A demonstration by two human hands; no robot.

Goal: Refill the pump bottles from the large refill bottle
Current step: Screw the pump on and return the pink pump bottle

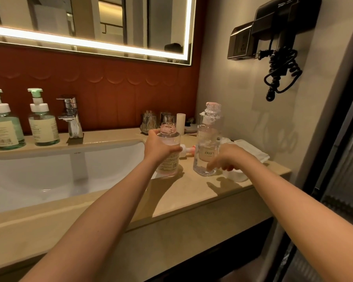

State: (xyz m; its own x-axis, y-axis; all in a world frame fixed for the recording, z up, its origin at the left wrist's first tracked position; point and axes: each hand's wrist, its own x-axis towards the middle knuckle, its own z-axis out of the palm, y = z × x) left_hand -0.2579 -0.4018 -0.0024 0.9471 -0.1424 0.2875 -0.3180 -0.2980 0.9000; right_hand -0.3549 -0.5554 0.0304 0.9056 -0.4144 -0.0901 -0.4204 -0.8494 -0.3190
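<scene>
Small pump bottle (168, 151): stood uncapped on the counter (192, 200) beside the sink (49, 169), and your left hand (159, 147) clasped it. Large refill bottle (207, 139): open, just beside it. Your right hand (226, 159) was at its base; whether it gripped could not be told. Pouring apparently not yet begun. Two green pump bottles (43, 123) remained capped.

You had the uncapped pink pump bottle (170, 137) upright just right of the sink (49, 169). The taller clear refill bottle (207, 135), also open, stood farther right. Two capped green pump bottles (5, 127) (43, 127) stood behind the sink's left end.
</scene>
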